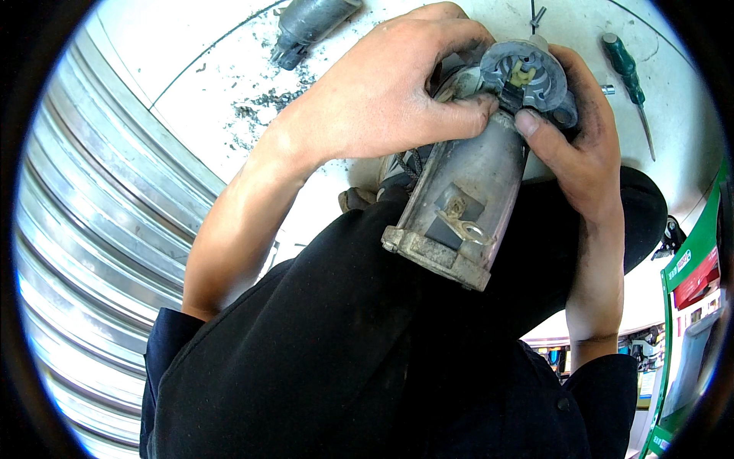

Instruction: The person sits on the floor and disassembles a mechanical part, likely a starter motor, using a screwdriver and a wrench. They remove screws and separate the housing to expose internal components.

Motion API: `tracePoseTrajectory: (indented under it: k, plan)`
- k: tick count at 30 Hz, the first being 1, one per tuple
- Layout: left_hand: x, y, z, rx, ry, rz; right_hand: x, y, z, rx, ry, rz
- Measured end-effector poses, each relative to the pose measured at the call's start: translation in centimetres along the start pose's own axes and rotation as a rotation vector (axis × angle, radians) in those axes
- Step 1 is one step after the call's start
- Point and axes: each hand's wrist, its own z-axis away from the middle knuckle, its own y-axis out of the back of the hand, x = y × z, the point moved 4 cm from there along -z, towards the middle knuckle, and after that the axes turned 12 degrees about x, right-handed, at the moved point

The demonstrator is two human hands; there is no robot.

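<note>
A worn grey motor [483, 172] with a cylindrical metal body leans over my lap, its squared, dirty end piece toward me. At its far end is a round grey end housing [554, 90], open on top, with a small yellowish part inside. My left hand [397, 92] is closed around the far end of the motor, thumb pressed close to where body and housing meet. From the right, my right hand [587, 145] grips the housing, its thumb at the same joint. Most fingers of both hands are hidden behind the parts.
On the pale floor lie a dark cylindrical part [312, 24], scattered black debris [264, 111] and a green-handled screwdriver [627, 73]. A ribbed metal shutter [99, 206] stands at the left. A green rack [667, 367] holding goods is at the right.
</note>
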Motion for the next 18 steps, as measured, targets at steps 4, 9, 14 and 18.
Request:
tracePoseTrajectory:
  k: [4, 9, 14, 18]
  plan:
    - [-0.03, 0.13, 0.03, -0.006, -0.011, -0.006, 0.05, 0.15, 0.09, 0.001, -0.008, 0.006]
    - [0.35, 0.17, 0.11, 0.0, -0.085, 0.022, 0.09, 0.42, 0.34, 0.011, 0.051, 0.017]
    - [0.51, -0.19, 0.38, 0.042, -0.074, -0.014, 0.17, 0.51, 0.5, -0.01, 0.02, -0.031]
    - [0.18, -0.44, 0.33, 0.054, -0.069, 0.014, 0.01, 0.39, 0.54, -0.006, 0.016, -0.014]
